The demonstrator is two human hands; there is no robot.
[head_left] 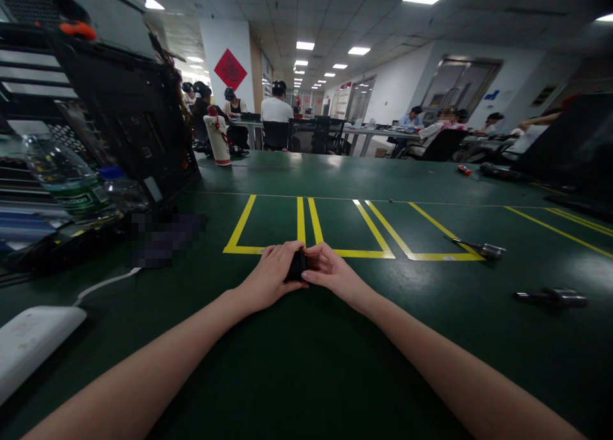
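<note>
A small black object [297, 266] sits between the two hands at the middle of the worktop [306, 370], at the near edge of the yellow tape outlines [301, 220]. The left hand [271, 275] curls over it, its fingers closed around its left and top; the right hand [338, 277] pinches its right side with bent fingers and thumb. Together they cover most of it, so its full shape cannot be told, and they hide part of the front tape line.

To the right, one slim metal tool [488, 251] lies across an outline's corner and a second metal tool [558, 297] lies nearer. On the left are a white box [41, 338] with a pale cable [105, 281], a clear bottle with a green label [69, 178] and a blue-capped bottle [123, 191]. Behind them an open computer case [129, 114] blocks the view, with a white cylinder [219, 140] just beyond it. A dark screen [569, 146] stands far right; people sit at tables behind.
</note>
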